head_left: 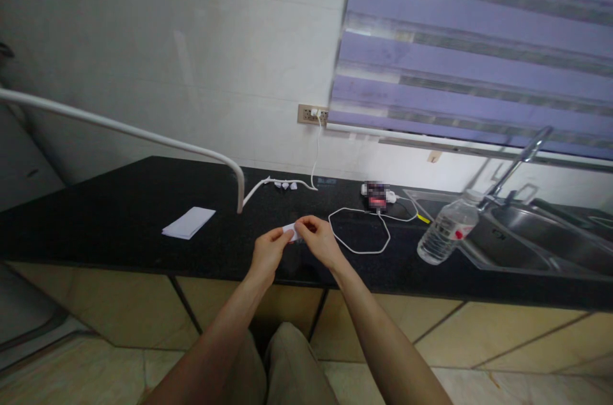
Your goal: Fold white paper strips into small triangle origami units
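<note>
A small piece of white paper (291, 232) is held between my two hands, just above the front part of the black countertop (119, 213). My left hand (269, 253) pinches its left end between thumb and fingers. On the other end, my right hand (317, 237) grips the paper with thumb and forefinger, partly hiding it. To the left lies a stack of white paper sheets (188, 223). Behind my hands, several small folded white paper pieces (286, 186) sit in a row beside a white cable (313, 165).
A water bottle (449, 229) stands by the steel sink (507, 242) on the right. A charger with a device (377, 195) and looped cable (359, 252) lies near my right hand. A white curved rod (119, 127) reaches over the counter from the left. A wall socket (306, 114) is behind.
</note>
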The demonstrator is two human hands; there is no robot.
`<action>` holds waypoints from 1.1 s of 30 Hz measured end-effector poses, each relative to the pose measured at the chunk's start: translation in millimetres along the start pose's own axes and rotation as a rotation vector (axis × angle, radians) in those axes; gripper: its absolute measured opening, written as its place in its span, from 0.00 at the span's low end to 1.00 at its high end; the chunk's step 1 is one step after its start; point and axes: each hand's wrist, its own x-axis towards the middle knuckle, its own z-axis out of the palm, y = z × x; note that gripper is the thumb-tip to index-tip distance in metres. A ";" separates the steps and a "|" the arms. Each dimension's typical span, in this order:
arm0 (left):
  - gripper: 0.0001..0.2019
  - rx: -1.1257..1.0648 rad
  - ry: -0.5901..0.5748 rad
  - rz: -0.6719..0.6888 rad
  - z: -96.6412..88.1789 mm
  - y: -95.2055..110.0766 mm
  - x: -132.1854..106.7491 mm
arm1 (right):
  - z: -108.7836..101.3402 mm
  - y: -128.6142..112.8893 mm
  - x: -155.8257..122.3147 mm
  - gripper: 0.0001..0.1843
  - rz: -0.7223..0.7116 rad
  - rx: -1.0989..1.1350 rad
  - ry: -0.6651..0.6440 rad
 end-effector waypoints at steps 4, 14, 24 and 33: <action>0.15 0.022 -0.013 -0.013 -0.6 0.9 0.3 | -1.2 0.4 0.0 0.10 0.005 -0.025 0.007; 0.11 0.116 0.099 0.021 -7.0 -1.7 15.9 | -1.1 5.4 1.5 0.11 0.001 -0.098 0.005; 0.15 0.225 -0.200 -0.114 -15.4 2.5 29.5 | -0.7 25.6 15.3 0.10 0.036 -0.048 -0.095; 0.09 0.472 -0.204 0.128 -19.4 -10.4 60.9 | 13.7 50.8 24.5 0.12 0.077 0.043 -0.047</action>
